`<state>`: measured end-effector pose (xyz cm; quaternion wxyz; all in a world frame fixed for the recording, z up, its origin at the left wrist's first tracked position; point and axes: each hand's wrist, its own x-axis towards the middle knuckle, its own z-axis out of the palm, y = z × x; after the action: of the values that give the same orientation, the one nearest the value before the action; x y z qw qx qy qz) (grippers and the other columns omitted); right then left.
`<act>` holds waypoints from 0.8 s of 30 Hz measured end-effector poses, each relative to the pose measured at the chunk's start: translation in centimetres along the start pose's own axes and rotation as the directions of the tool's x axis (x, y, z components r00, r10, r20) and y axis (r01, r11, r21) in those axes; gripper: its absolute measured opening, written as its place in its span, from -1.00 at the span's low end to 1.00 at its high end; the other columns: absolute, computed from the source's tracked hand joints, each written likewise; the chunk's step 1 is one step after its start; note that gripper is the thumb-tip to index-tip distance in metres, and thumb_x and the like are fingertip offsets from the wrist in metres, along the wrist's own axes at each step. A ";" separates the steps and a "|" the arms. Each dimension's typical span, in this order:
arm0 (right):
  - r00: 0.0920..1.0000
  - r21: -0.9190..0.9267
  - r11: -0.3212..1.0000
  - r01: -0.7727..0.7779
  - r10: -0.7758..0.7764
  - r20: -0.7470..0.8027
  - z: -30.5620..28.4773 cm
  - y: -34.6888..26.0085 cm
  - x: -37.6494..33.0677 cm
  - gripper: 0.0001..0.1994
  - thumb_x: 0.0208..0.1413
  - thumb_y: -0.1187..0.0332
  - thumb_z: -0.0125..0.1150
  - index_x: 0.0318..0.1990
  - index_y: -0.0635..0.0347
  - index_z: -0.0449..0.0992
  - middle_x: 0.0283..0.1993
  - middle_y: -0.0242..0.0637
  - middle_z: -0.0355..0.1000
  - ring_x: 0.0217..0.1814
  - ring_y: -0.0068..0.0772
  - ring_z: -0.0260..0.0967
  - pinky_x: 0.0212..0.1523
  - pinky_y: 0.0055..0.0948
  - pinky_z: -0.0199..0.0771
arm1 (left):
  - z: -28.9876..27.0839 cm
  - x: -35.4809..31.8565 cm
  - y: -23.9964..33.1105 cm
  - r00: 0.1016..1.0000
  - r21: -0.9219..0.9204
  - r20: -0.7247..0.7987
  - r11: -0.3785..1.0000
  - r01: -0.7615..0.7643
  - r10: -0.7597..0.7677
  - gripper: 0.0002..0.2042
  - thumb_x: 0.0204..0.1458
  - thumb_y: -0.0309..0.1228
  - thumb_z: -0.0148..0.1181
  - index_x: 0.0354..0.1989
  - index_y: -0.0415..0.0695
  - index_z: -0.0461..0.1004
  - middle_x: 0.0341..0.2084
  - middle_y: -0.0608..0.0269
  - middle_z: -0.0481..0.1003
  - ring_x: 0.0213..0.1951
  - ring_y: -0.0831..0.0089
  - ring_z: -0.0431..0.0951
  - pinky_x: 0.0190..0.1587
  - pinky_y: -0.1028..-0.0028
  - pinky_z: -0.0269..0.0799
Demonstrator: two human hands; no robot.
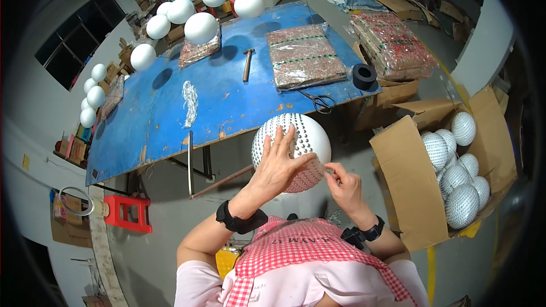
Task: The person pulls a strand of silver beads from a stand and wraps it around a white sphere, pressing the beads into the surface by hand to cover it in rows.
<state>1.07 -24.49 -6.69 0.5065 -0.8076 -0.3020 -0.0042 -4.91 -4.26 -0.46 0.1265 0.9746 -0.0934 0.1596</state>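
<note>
Here the cardboard box (406, 185) holds mirrored balls (462, 204); left hand (277, 162) lies flat on a studded ball (307, 136), right hand (343, 183) pinching its strip in narrow grip.

The middle of the blue counter (227, 99) lies bare, open to a reach from its near edge. A hammer (248, 63), scissors (318, 101), a tape roll (364, 75) and wrapped sheets (304, 57) crowd its right part. White balls (200, 27) on rods stand along the far and left edges. The open box (406, 182) blocks the right of the frame.
</note>
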 end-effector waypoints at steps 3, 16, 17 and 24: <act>0.934 -0.118 0.950 0.289 -0.307 -0.185 0.3 0.6 0.0 -0.67 0.01 0.54 0.22 -0.02 0.07 0.56 -0.49 -0.23 0.45 -0.53 -0.20 0.44 -0.53 -0.39 0.41 | -0.2 0.4 -0.4 0.999 -0.063 0.026 0.997 0.047 -0.046 -0.58 0.00 -0.41 0.27 0.06 0.33 0.50 0.29 -0.24 0.10 0.36 -0.31 -0.02 0.29 -0.21 -0.05; 0.904 -0.396 0.869 0.297 -0.389 -0.177 0.5 0.9 -1.0 -0.68 -0.01 0.57 0.18 -0.05 0.12 0.56 -0.56 -0.26 0.36 -0.61 -0.28 0.34 -0.58 -0.35 0.34 | -0.7 0.3 0.0 1.000 -0.014 0.009 1.000 -0.006 0.006 -0.48 -0.03 -0.49 0.26 0.14 0.34 0.45 0.20 -0.11 0.21 0.32 -0.19 0.10 0.28 -0.18 0.02; 0.899 -0.371 0.902 0.223 -0.337 -0.280 0.8 1.1 -1.1 -0.77 0.03 0.55 0.16 -0.12 0.21 0.55 -0.56 -0.24 0.39 -0.62 -0.30 0.36 -0.58 -0.37 0.34 | -0.8 0.3 -0.1 1.000 -0.015 0.009 1.000 -0.006 0.006 -0.48 -0.03 -0.49 0.26 0.14 0.34 0.45 0.20 -0.11 0.21 0.32 -0.19 0.10 0.28 -0.18 0.02; 0.829 0.611 0.560 -0.559 0.384 0.405 -1.2 0.2 -0.5 -0.84 0.23 0.38 0.07 -0.26 0.30 0.51 -0.58 -0.34 0.45 -0.62 -0.66 0.34 -0.62 -0.66 0.20 | -1.0 0.2 -0.7 0.996 -0.027 0.083 0.999 -0.035 0.038 -0.52 -0.01 -0.55 0.14 0.09 0.26 0.47 0.24 -0.07 0.19 0.35 -0.24 0.03 0.24 -0.34 -0.08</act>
<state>1.09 -25.81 -6.38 0.7206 -0.5948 -0.1063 0.3402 -4.88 -3.36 0.41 0.1318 0.9769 -0.1184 0.1198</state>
